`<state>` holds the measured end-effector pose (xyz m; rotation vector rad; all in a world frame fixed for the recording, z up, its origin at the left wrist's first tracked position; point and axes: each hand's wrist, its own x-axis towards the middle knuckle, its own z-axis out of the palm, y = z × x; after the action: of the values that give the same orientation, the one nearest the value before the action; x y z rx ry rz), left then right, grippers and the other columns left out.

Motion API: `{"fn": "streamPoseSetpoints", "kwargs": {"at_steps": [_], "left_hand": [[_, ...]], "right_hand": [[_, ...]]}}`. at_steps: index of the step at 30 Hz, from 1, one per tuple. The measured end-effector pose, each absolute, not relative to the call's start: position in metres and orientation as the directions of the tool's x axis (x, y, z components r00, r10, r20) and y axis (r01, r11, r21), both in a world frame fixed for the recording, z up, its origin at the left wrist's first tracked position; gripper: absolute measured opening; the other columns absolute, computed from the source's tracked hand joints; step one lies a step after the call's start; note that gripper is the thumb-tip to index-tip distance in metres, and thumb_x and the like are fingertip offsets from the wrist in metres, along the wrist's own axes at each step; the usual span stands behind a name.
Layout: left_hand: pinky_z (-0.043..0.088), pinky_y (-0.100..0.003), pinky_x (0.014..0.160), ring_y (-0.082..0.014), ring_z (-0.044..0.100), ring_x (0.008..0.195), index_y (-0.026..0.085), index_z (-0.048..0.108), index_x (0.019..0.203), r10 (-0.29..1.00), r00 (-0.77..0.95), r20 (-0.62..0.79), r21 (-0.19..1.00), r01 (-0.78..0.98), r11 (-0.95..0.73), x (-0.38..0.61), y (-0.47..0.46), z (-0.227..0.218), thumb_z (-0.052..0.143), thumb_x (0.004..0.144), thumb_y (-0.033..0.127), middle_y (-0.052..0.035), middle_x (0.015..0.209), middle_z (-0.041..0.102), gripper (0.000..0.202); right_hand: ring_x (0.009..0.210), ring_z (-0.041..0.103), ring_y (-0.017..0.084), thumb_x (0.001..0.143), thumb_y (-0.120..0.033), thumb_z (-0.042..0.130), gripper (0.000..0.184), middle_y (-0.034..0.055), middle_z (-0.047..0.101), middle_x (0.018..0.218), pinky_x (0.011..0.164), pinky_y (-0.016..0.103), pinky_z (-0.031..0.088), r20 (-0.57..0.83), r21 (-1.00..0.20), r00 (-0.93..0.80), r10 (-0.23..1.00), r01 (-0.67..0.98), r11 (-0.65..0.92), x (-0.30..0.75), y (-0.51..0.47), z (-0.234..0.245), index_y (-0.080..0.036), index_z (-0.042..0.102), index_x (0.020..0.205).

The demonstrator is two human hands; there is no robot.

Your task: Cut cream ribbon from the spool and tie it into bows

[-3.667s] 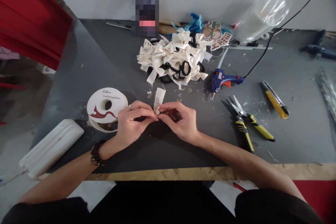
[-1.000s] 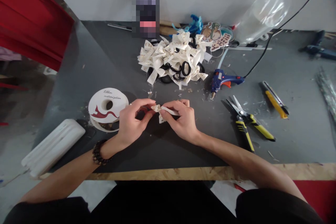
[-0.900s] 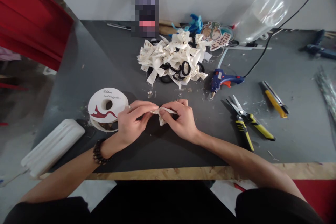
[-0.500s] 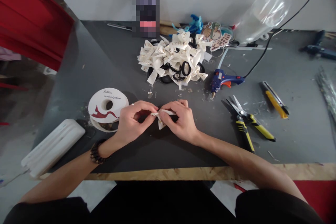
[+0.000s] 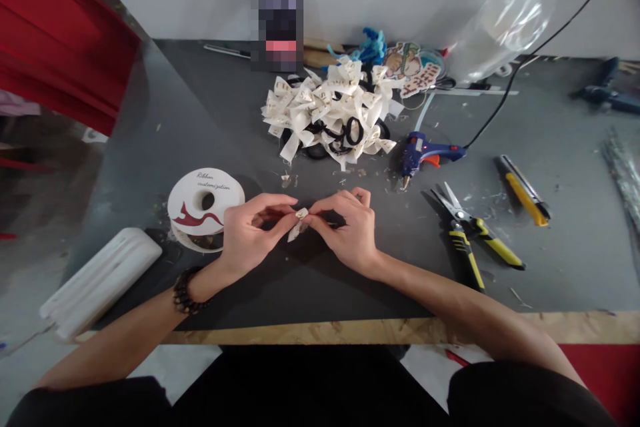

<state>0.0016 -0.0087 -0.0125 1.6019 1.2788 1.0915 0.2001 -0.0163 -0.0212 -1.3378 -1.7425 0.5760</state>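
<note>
A short cream ribbon (image 5: 299, 225) with printed marks is pinched between my two hands, low over the table. My left hand (image 5: 254, 230) grips it between thumb and fingertips from the left. From the other side, my right hand (image 5: 345, 227) holds it the same way, its little finger curled up. How the ribbon is folded or knotted under the fingertips is partly hidden. Beside my left hand lies a white ribbon spool (image 5: 227, 199) with lettering and a red ribbon drawing. Beyond both hands is a heap of cream ribbon bows (image 5: 305, 107) with black hair ties (image 5: 355, 131).
Right of the heap lies a blue glue gun (image 5: 425, 152), its cord running up right. Open yellow-black shears (image 5: 467, 227) and a yellow utility knife (image 5: 525, 192) are further right. A white elongated device (image 5: 103, 280) sits at the left edge. Plastic wrap (image 5: 515, 20) stands behind.
The ribbon has turned and gathered into a smaller piece between the fingertips. My right hand has shifted slightly, its fingertips drawing back from over the ribbon.
</note>
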Motion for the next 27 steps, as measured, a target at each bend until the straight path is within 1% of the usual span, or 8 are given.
{"fn": "streamPoseSetpoints", "kwargs": {"at_steps": [3, 6, 10, 14, 18, 21, 24, 27], "left_hand": [[0.068, -0.019, 0.077, -0.0129, 0.08, 0.078, 0.02, 0.08, 0.107, 0.975, 0.133, 0.178, 0.93, 0.3, -0.211, 0.001, -0.0082, -0.0115, 0.083, 0.087, 0.018, -0.0016, 0.09, 0.083, 0.021], [0.068, -0.02, 0.078, -0.0121, 0.08, 0.078, 0.02, 0.078, 0.114, 0.961, 0.174, 0.214, 0.92, 0.294, -0.258, -0.0003, -0.0085, -0.0116, 0.08, 0.089, 0.016, -0.0014, 0.091, 0.083, 0.025], [0.066, -0.019, 0.073, -0.0125, 0.079, 0.079, 0.02, 0.07, 0.13, 0.962, 0.213, 0.173, 0.915, 0.325, -0.237, -0.0013, -0.0089, -0.0124, 0.078, 0.089, 0.015, -0.0019, 0.092, 0.082, 0.042], [0.067, -0.022, 0.072, -0.0126, 0.077, 0.073, 0.02, 0.066, 0.138, 0.976, 0.183, 0.119, 0.948, 0.27, -0.166, -0.0001, -0.009, -0.0133, 0.077, 0.09, 0.018, -0.0032, 0.095, 0.082, 0.049], [0.064, -0.02, 0.066, -0.0127, 0.076, 0.072, 0.02, 0.064, 0.138, 0.986, 0.165, 0.025, 0.983, 0.177, -0.054, 0.001, -0.0086, -0.0125, 0.077, 0.091, 0.022, -0.0039, 0.094, 0.082, 0.049], [0.063, -0.019, 0.065, -0.0126, 0.077, 0.073, 0.022, 0.063, 0.138, 0.985, 0.173, 0.01, 0.988, 0.15, -0.036, 0.0001, -0.008, -0.0101, 0.079, 0.092, 0.023, -0.0034, 0.094, 0.082, 0.049], [0.064, -0.02, 0.068, -0.014, 0.077, 0.077, 0.022, 0.065, 0.137, 0.981, 0.196, 0.002, 0.984, 0.175, -0.036, -0.0016, -0.0065, -0.0084, 0.087, 0.085, 0.025, -0.0031, 0.094, 0.081, 0.056], [0.06, -0.018, 0.062, -0.0132, 0.075, 0.072, 0.021, 0.07, 0.127, 0.979, 0.202, -0.01, 0.978, 0.205, -0.033, -0.0031, -0.0039, -0.009, 0.092, 0.08, 0.028, -0.0012, 0.085, 0.078, 0.052]], "right_hand": [[0.075, 0.07, 0.017, 0.096, -0.031, 0.082, 0.016, -0.0075, 0.08, 0.082, 0.097, 0.045, 0.033, 0.35, -0.776, -0.107, 0.931, 0.524, 0.351, 0.2015, -0.0162, -0.0204, -0.027, 0.072, 0.084], [0.078, 0.071, 0.017, 0.097, -0.031, 0.081, 0.012, -0.0069, 0.081, 0.085, 0.097, 0.045, 0.034, 0.356, -0.785, -0.142, 0.924, 0.491, 0.378, 0.2028, -0.0166, -0.0192, -0.028, 0.074, 0.087], [0.08, 0.072, 0.018, 0.096, -0.035, 0.081, 0.011, -0.0063, 0.081, 0.087, 0.095, 0.044, 0.036, 0.333, -0.816, -0.158, 0.93, 0.446, 0.368, 0.203, -0.0159, -0.0187, -0.029, 0.076, 0.088], [0.076, 0.07, 0.017, 0.093, -0.035, 0.083, 0.015, -0.0065, 0.08, 0.083, 0.095, 0.044, 0.036, 0.243, -0.856, -0.136, 0.96, 0.435, 0.278, 0.2023, -0.014, -0.0189, -0.028, 0.074, 0.083], [0.083, 0.07, 0.019, 0.096, -0.034, 0.079, 0.015, -0.0056, 0.08, 0.086, 0.095, 0.045, 0.032, 0.192, -0.863, -0.143, 0.971, 0.447, 0.237, 0.2037, -0.013, -0.0193, -0.028, 0.073, 0.084], [0.084, 0.07, 0.019, 0.099, -0.035, 0.075, 0.013, -0.005, 0.08, 0.088, 0.093, 0.045, 0.031, 0.168, -0.869, -0.151, 0.974, 0.445, 0.218, 0.2051, -0.0126, -0.0195, -0.028, 0.074, 0.088], [0.084, 0.069, 0.019, 0.1, -0.034, 0.073, 0.013, -0.005, 0.08, 0.089, 0.093, 0.044, 0.03, 0.161, -0.867, -0.171, 0.972, 0.446, 0.222, 0.2056, -0.0124, -0.0193, -0.028, 0.074, 0.089], [0.083, 0.068, 0.018, 0.1, -0.035, 0.072, 0.014, -0.005, 0.079, 0.089, 0.093, 0.044, 0.03, 0.163, -0.866, -0.21, 0.964, 0.438, 0.242, 0.2061, -0.012, -0.019, -0.027, 0.073, 0.089]]}}
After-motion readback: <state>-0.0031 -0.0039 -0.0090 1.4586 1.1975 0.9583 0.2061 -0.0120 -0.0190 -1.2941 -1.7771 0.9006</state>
